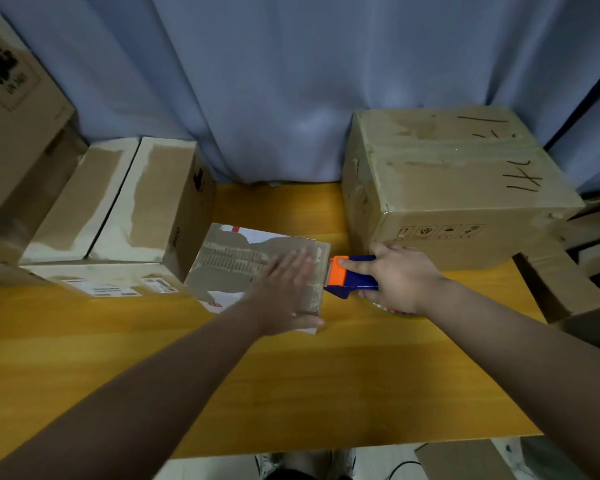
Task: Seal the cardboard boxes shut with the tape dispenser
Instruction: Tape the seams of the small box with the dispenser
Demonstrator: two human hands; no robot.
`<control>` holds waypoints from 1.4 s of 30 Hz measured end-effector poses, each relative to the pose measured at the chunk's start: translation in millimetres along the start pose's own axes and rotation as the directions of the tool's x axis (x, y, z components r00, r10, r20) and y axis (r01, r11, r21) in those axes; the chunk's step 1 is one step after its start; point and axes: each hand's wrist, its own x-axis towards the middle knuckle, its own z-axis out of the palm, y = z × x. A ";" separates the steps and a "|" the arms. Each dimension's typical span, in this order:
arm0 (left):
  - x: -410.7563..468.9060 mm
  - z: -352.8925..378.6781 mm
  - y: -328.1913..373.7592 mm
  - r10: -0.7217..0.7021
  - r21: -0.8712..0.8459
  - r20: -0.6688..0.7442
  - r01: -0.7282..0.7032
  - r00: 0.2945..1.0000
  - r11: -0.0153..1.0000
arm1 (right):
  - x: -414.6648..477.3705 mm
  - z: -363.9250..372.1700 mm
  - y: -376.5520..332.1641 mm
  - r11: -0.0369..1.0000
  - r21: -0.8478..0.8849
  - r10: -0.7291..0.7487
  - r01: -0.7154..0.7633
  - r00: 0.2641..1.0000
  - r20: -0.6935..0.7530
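Mid-seal on small flat box (243,268), centre tabletop (291,375): left grip (284,289) flat, fingers straight, pressing lid; right grip (395,278) clamped round tape dispenser (352,277) at its right edge. Likely pending: untaped left box (118,202)

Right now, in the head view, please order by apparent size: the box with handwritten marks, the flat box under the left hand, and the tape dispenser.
1. Box with handwritten marks
2. Flat box, partly covered by the left hand
3. Tape dispenser, partly hidden in the right hand
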 end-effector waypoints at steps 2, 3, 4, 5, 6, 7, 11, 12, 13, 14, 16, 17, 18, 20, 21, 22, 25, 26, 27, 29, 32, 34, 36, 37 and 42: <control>9.0 -1.3 23.1 0.015 -0.030 -0.002 -0.015 1.000 0.999 | -0.9 -1.3 1.3 1.000 -0.006 -0.001 0.001 1.000 -0.007; 10.0 -2.3 23.5 0.022 -0.018 -0.004 -0.022 1.000 1.000 | -1.5 -1.1 1.7 1.000 -0.009 -0.001 0.001 1.000 -0.013; 8.4 -3.0 17.3 0.022 0.009 -0.002 -0.022 1.000 1.000 | -2.1 -0.2 1.5 1.000 -0.010 -0.003 0.003 1.000 -0.019; 4.3 -2.3 7.0 -0.003 0.028 0.007 0.003 1.000 1.000 | -3.2 1.1 1.0 1.000 -0.011 -0.004 0.004 1.000 -0.024; -0.5 -1.8 -4.4 -0.045 0.034 0.011 0.045 0.999 0.998 | -3.8 2.6 0.5 1.000 -0.011 -0.005 0.005 1.000 -0.026; -5.2 -3.1 -13.4 -0.094 0.046 0.019 0.093 0.995 0.995 | -3.7 4.2 0.4 1.000 -0.009 -0.007 0.006 1.000 -0.026; 5.9 -11.9 5.9 -0.106 0.071 0.038 0.103 0.994 0.992 | -2.1 7.4 1.3 0.999 -0.013 -0.031 0.030 0.999 -0.037; 13.0 -12.1 15.7 -0.099 0.041 0.033 0.097 0.995 0.994 | -2.1 7.3 1.8 0.999 -0.024 -0.038 0.037 0.998 -0.047; 18.6 -10.4 21.6 -0.099 0.014 0.036 0.098 0.994 0.995 | -2.9 7.6 2.7 0.999 -0.028 -0.043 0.042 0.998 -0.053; 22.7 -7.5 23.9 -0.109 0.000 0.035 0.109 0.993 0.994 | -4.4 8.2 4.3 0.998 -0.033 -0.047 0.046 0.997 -0.056; 24.7 -2.1 21.7 -0.134 0.004 0.029 0.134 0.991 0.991 | -9.2 9.1 10.1 0.998 -0.024 -0.051 0.050 0.997 -0.065; 23.8 -0.4 20.2 -0.138 0.001 0.032 0.138 0.990 0.990 | -12.8 8.8 13.9 0.999 0.000 -0.050 0.050 0.996 -0.074; 23.1 -0.3 20.0 -0.140 -0.012 0.027 0.140 0.990 0.990 | -17.2 8.3 18.2 0.998 0.021 -0.052 0.054 0.995 -0.087; 23.4 -2.0 23.0 -0.147 -0.048 -0.001 0.147 0.989 0.988 | -28.7 7.5 29.3 0.997 0.013 -0.076 0.077 0.992 -0.103; 23.7 -2.8 24.3 -0.153 -0.061 -0.001 0.153 0.988 0.986 | -36.1 8.0 36.5 0.997 -0.001 -0.082 0.082 0.992 -0.093; 23.5 -2.5 25.0 -0.161 -0.065 0.008 0.161 0.987 0.985 | -44.5 9.6 44.1 0.997 -0.017 -0.072 0.071 0.995 -0.073; 25.5 -3.0 30.7 -0.233 -0.066 0.016 0.234 0.972 0.970 | -60.8 12.9 58.6 0.998 -0.064 -0.023 0.021 0.999 -0.033; 28.1 -4.1 35.5 -0.276 -0.078 0.003 0.276 0.961 0.958 | -61.5 13.9 58.6 0.997 -0.068 -0.028 0.026 0.999 -0.033; 30.3 -4.9 41.5 -0.325 -0.091 -0.017 0.322 0.946 0.942 | -59.5 15.4 56.7 0.996 -0.075 -0.046 0.043 0.998 -0.035; 33.3 -3.2 53.6 -0.407 -0.094 -0.052 0.401 0.912 0.911 | -54.8 17.2 51.5 0.994 -0.084 -0.076 0.074 0.997 -0.030; 31.8 3.4 61.7 -0.451 -0.095 -0.094 0.443 0.888 0.892 | -53.3 17.9 54.8 0.997 -0.061 -0.057 0.055 0.998 -0.022; 29.9 6.1 59.6 -0.440 -0.111 -0.099 0.430 0.892 0.896 | -53.0 16.3 56.2 0.998 -0.045 -0.043 0.043 0.999 -0.009; 28.8 5.9 57.1 -0.423 -0.122 -0.096 0.412 0.901 0.903 | -49.6 14.4 51.3 0.998 -0.041 -0.039 0.040 0.999 0.022; 28.5 5.5 55.9 -0.414 -0.121 -0.096 0.403 0.905 0.907 | -47.2 12.8 47.3 0.998 -0.042 -0.033 0.035 0.998 0.044; 27.1 4.5 54.1 -0.361 -0.056 -0.096 0.357 0.927 0.932 | -25.2 4.0 21.3 0.999 -0.037 0.038 -0.031 0.977 0.209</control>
